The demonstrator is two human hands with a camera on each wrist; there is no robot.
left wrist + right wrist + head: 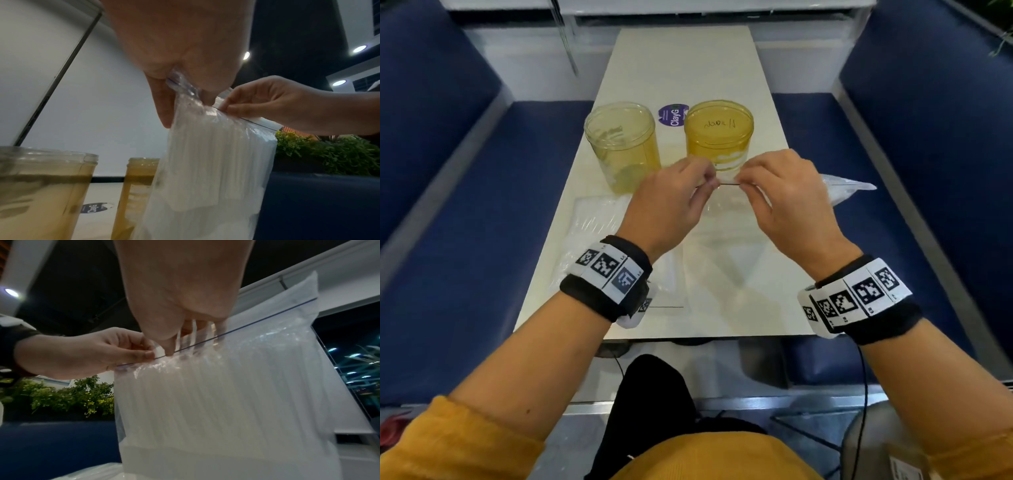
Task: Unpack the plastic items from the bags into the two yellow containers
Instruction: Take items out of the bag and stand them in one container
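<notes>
Head view: both hands raised over the counter (763, 85).
Left hand (671, 202): pinching the zip bag (216, 162) top.
Right hand (784, 195): pinching the same seal.
Bag contents: white plastic sticks (205, 394).

Head camera looks down over the table (688, 68). Both wrist cameras peer up, close under the bag (216, 162), sharing it.
</notes>
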